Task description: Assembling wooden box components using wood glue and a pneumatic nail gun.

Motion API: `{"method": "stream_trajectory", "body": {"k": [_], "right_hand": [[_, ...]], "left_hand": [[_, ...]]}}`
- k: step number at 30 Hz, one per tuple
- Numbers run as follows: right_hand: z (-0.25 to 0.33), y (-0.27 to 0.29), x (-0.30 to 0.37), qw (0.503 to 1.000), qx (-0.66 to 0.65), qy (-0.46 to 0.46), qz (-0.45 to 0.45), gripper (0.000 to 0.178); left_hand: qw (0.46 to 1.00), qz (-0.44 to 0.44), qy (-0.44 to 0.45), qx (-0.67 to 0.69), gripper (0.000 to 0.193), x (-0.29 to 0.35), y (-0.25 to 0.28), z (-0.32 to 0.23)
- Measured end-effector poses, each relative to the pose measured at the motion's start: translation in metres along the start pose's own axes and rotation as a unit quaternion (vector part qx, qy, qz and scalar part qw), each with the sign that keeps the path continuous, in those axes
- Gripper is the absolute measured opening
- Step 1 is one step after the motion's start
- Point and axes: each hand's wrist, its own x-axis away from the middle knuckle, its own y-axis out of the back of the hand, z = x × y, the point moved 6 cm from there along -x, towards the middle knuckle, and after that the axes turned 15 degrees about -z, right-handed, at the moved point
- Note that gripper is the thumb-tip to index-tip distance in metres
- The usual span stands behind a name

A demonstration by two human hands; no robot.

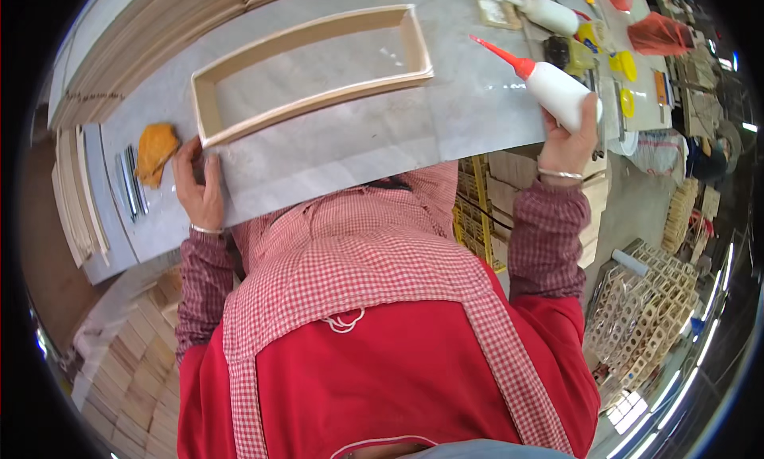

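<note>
A long rectangular wooden frame lies on the grey tabletop, with a whitish line along its upper edges. My left hand rests on the table at the frame's near left corner. Its thumb and fingers are apart, the fingertips close to or touching that corner. In my right hand is a white squeeze bottle with a red pointed nozzle. I grip it round its base, to the right of the frame, tilted so that the nozzle points up and left, away from the wood.
An orange cloth and several thin metal bars lie left of my left hand. Stacked wooden boards stand at the far left. Another white bottle and yellow items sit at the back right. The table's front edge runs before my apron.
</note>
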Motion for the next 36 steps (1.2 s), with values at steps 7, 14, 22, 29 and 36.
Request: {"method": "stream_trajectory", "body": {"k": [7,14,22,29,36], "right_hand": [[-0.035,0.021,-0.045,0.948,-0.017,0.186,-0.256,0.047],[0.002,0.031,0.002,0.811,0.283,0.456,-0.232,0.044],[0.025,0.308,-0.008,0.693,0.518,0.235,-0.443,0.048],[-0.04,0.305,-0.006,0.651,0.608,-0.08,-0.447,0.082],[-0.036,0.324,-0.012,0.692,0.532,-0.039,-0.486,0.082]], "left_hand": [[0.999,0.011,-0.021,0.022,0.035,-0.007,-0.024,-0.001],[0.999,0.0,0.045,0.011,0.038,-0.003,-0.013,0.011],[0.998,0.033,0.001,-0.048,0.037,-0.009,-0.022,0.001],[0.995,0.036,-0.02,-0.093,0.035,-0.006,-0.018,0.003],[0.992,0.032,-0.038,-0.114,0.033,-0.004,-0.02,-0.001]]}}
